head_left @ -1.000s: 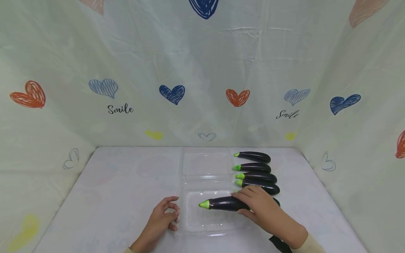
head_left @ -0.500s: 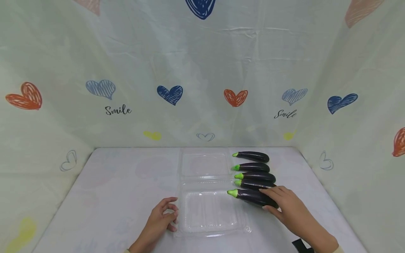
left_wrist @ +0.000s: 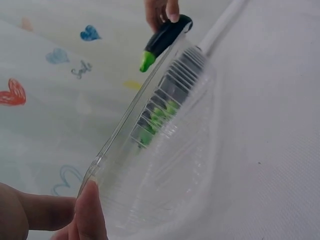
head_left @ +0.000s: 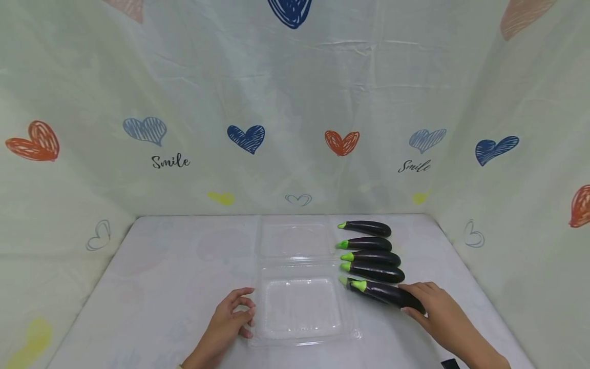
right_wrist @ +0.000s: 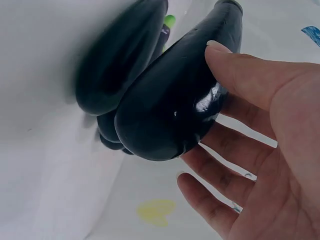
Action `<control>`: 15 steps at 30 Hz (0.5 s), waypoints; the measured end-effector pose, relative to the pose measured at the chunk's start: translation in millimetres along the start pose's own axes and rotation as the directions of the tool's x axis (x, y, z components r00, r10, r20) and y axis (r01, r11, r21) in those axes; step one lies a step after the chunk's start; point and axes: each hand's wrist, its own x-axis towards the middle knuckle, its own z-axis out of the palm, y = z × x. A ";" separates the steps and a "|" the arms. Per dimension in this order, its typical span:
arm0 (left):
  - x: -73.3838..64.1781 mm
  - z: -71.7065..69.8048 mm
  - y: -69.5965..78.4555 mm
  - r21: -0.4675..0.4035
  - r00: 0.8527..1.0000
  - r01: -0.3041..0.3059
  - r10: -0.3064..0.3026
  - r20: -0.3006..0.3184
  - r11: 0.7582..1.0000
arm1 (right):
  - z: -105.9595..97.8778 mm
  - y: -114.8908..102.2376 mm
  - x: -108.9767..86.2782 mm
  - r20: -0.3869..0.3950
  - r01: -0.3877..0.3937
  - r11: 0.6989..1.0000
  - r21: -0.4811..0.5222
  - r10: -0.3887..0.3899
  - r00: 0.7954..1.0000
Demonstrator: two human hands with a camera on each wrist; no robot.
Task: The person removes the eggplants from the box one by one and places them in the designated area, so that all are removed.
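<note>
My right hand [head_left: 435,312] grips the thick end of a dark purple eggplant [head_left: 387,293], its green stem end pointing left. In the right wrist view the held eggplant [right_wrist: 175,100] shows glossy between thumb and fingers. Just behind it another eggplant [right_wrist: 120,60] lies on the table, mostly hidden in the head view. My left hand [head_left: 228,320] is at the left edge of an open clear plastic clamshell container [head_left: 301,341]. The left wrist view shows the thumb and fingers pinching the rim of that container [left_wrist: 117,132]. Nothing lies in the container's base.
Several more eggplants [head_left: 372,271] lie in a row to the right of the container, stems pointing left. The container's lid [head_left: 297,241] lies flat behind its base. A heart-printed sheet [head_left: 295,77] stands around the white table [head_left: 184,266].
My right hand has carried the eggplant from over the container's base to the right, beside the row and toward me. The left hand stays at the container's edge.
</note>
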 end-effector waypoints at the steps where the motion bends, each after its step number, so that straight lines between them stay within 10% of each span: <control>1: -0.1 -0.7 0.0 0.001 1.000 0.001 -0.001 0.000 1.000 | 1.1 0.2 -1.0 -0.009 0.006 1.000 -0.007 -0.006 1.000; 15: -1.8 -5.4 1.7 0.008 1.000 0.013 -0.013 0.001 1.000 | 22.0 -8.5 -0.5 0.091 0.006 1.000 -0.022 -0.004 0.996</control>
